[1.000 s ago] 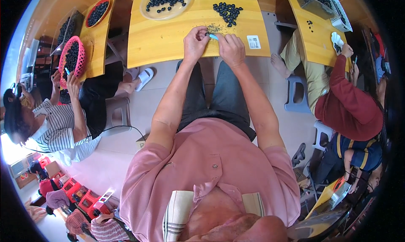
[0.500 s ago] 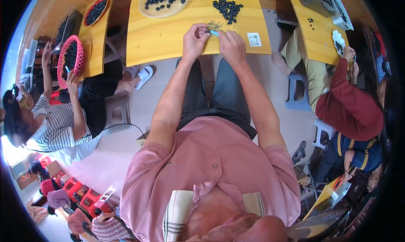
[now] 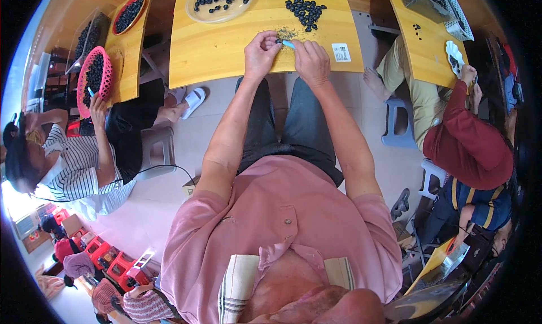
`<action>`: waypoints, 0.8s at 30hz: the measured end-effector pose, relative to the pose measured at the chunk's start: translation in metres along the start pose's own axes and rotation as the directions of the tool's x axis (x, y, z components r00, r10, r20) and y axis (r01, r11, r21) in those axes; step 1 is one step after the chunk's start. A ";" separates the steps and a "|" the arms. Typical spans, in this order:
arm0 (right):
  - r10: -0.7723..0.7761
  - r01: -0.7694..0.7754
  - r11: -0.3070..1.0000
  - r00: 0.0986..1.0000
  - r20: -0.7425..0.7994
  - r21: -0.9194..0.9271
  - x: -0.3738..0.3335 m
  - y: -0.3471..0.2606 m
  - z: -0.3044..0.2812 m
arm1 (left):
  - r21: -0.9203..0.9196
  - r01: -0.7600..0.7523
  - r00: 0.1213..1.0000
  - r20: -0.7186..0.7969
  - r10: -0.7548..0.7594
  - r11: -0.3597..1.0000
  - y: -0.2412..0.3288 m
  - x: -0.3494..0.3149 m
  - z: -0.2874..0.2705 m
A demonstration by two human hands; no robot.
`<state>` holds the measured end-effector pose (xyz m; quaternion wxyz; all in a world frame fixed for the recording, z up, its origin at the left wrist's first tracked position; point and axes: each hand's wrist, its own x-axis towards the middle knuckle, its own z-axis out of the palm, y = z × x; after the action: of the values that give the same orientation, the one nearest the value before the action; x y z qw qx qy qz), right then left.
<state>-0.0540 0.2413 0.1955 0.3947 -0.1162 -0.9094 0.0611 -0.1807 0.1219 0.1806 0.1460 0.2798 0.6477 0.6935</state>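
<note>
Over the near edge of the yellow wooden table [image 3: 226, 47], my left hand [image 3: 258, 57] pinches a small dark, round nut-like piece [image 3: 279, 41] between thumb and fingers. My right hand [image 3: 312, 63] is closed on a small tool with a light-blue handle [image 3: 288, 44]; its tip meets the piece and its working end is too small to make out. Just beyond my fingers lie greenish-brown crumbs [image 3: 289, 33]. Farther back is a loose pile of the same dark pieces [image 3: 306, 12]. To its left, a clear round plate [image 3: 240, 14] bears several more.
A white printed label [image 3: 341, 52] lies right of my hands. At the left table a person in stripes [image 3: 79, 163] sits by a pink basket [image 3: 107, 78] of dark pieces. At the right, a person in dark red [image 3: 471, 143] works over a white dish [image 3: 453, 50]. A grey-blue stool [image 3: 398, 123] stands between.
My hands stay nearly in place, still joined at the piece and tool. At the left, the seated person's far hand has come back from the table toward their head.
</note>
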 end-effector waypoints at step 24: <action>0.063 -0.062 0.998 0.998 0.009 -0.020 -0.001 0.002 0.006 | -0.056 0.058 0.995 -0.080 -0.062 0.997 0.001 0.003 -0.011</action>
<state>-0.0579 0.2427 0.1905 0.3873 -0.1481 -0.9077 0.0649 -0.1891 0.1139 0.1823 0.1476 0.2276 0.6425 0.7167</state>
